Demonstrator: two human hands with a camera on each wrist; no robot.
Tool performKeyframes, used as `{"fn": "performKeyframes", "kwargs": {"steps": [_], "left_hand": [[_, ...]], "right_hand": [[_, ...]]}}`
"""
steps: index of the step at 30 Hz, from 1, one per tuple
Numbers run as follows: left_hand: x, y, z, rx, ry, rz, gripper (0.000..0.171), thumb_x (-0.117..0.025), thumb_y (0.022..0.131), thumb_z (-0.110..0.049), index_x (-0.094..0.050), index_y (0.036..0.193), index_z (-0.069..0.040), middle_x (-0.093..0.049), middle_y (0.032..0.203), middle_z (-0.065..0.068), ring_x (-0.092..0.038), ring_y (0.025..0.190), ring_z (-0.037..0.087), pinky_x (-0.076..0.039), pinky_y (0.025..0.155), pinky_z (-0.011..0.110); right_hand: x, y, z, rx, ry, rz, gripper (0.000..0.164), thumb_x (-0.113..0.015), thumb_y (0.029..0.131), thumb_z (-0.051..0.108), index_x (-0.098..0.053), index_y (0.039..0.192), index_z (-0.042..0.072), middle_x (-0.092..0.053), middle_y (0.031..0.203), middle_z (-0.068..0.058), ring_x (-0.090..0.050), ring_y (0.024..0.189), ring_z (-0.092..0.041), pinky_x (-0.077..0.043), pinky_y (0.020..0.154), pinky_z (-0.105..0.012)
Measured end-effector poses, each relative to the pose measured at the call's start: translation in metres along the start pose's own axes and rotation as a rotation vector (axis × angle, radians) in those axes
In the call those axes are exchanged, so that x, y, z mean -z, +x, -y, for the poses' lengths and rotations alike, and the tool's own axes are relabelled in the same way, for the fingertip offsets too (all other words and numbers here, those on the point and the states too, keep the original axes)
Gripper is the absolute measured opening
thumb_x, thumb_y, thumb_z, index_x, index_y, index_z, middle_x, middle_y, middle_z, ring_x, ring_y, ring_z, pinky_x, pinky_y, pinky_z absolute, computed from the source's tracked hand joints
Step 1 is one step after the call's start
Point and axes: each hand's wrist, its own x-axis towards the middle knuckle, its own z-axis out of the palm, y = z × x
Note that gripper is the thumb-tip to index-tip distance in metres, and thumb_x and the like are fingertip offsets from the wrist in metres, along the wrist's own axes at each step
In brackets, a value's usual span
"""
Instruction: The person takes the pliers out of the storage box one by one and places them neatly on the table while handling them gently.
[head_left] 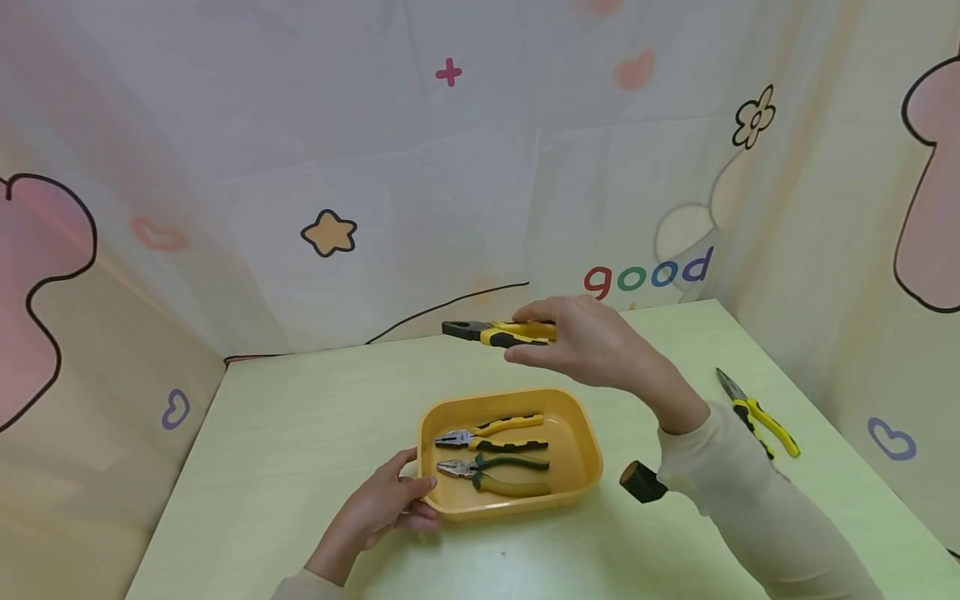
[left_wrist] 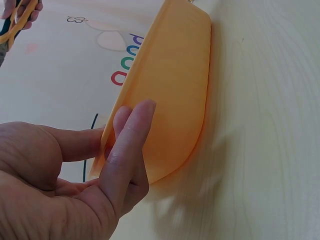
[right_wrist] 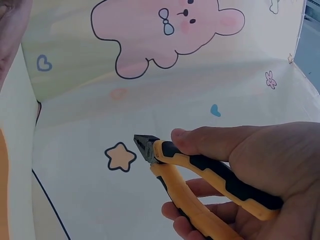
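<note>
Yellow-and-black-handled pliers with a dark metal head (head_left: 491,335) are suspended above the pale green tabletop (head_left: 300,433), beyond the far edge of a yellow plastic tray with rounded corners (head_left: 573,454). The right hand (head_left: 588,342) is clamped on the splayed handles; if that grip loosened, the tool could drop onto the tray's far rim. The left hand (head_left: 386,500) pinches the tray at its near-left corner, where a careless lowering might catch the thumb. Silver-headed yellow-and-black pliers (head_left: 468,439) and silver-headed green-and-olive pliers (head_left: 474,475) lie inside, exposed to collision. Sideways arm motion could knock the partly hidden black cylindrical object (head_left: 642,485) beside the sleeve (head_left: 750,492).
</note>
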Motion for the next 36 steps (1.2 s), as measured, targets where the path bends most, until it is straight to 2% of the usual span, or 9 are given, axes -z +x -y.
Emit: {"fn": "performKeyframes", "kwargs": {"steps": [9, 16, 22, 27, 36], "left_hand": [[0.0, -0.002, -0.001, -0.001, 0.009, -0.008, 0.066, -0.056, 0.106, -0.004, -0.019, 0.16, 0.002, -0.065, 0.099, 0.023, -0.07, 0.07, 0.018, -0.066, 0.068, 0.036], [0.0, -0.001, 0.0, 0.002, 0.01, -0.007, 0.068, -0.058, 0.105, -0.005, -0.018, 0.16, 0.001, -0.065, 0.099, 0.022, -0.07, 0.07, 0.018, -0.066, 0.068, 0.036], [-0.001, 0.001, 0.0, 0.005, 0.005, -0.003, 0.069, -0.058, 0.105, -0.005, -0.017, 0.161, 0.001, -0.065, 0.1, 0.023, -0.071, 0.07, 0.018, -0.067, 0.069, 0.037], [-0.001, 0.0, -0.001, 0.002, 0.001, 0.002, 0.068, -0.057, 0.106, -0.005, -0.017, 0.161, 0.001, -0.065, 0.1, 0.023, -0.071, 0.07, 0.018, -0.067, 0.069, 0.036], [-0.001, 0.001, 0.0, 0.003, 0.009, -0.002, 0.065, -0.055, 0.106, -0.005, -0.018, 0.16, 0.001, -0.065, 0.099, 0.023, -0.071, 0.069, 0.017, -0.066, 0.068, 0.035]], "right_hand": [[-0.005, -0.001, -0.002, -0.017, -0.057, -0.038, 0.049, -0.081, 0.091, 0.038, -0.072, 0.129, 0.008, -0.074, 0.116, -0.004, -0.063, 0.092, -0.021, -0.056, 0.075, -0.036], [-0.009, -0.002, -0.002, -0.013, -0.122, -0.071, 0.052, -0.081, 0.091, 0.04, -0.071, 0.13, 0.008, -0.073, 0.119, -0.008, -0.065, 0.093, -0.023, -0.058, 0.076, -0.038], [-0.015, -0.004, -0.005, -0.005, -0.142, -0.116, 0.05, -0.081, 0.09, 0.039, -0.072, 0.129, 0.009, -0.072, 0.123, -0.011, -0.068, 0.104, -0.029, -0.06, 0.082, -0.045], [-0.019, -0.005, -0.008, -0.023, -0.166, -0.119, 0.052, -0.081, 0.091, 0.039, -0.07, 0.131, 0.008, -0.071, 0.127, -0.013, -0.067, 0.111, -0.033, -0.06, 0.088, -0.049], [-0.025, -0.007, -0.011, -0.052, -0.197, -0.132, 0.052, -0.081, 0.091, 0.039, -0.07, 0.131, 0.007, -0.071, 0.123, -0.014, -0.067, 0.107, -0.032, -0.061, 0.081, -0.047]]}}
